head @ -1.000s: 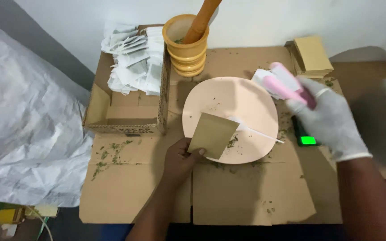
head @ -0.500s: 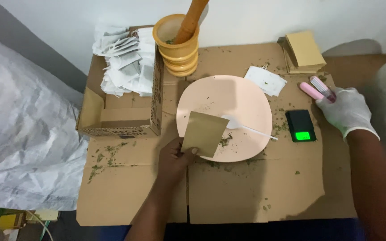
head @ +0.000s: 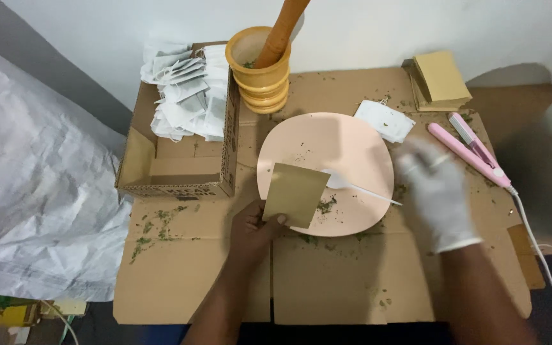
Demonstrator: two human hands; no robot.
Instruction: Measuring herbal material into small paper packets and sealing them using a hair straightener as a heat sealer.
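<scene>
I see my gloved right hand has left the pink sealer on the cardboard and now hovers, blurred and seemingly empty, over the plate's edge near the white spoon; my left hand still pinches the brown pouch.

right hand motion-blurred, fingers unreadable (grip can't be called). Pestle top cut by upper edge. Brown pouch hides part of the pink plate. Forearms cut off at bottom.
</scene>
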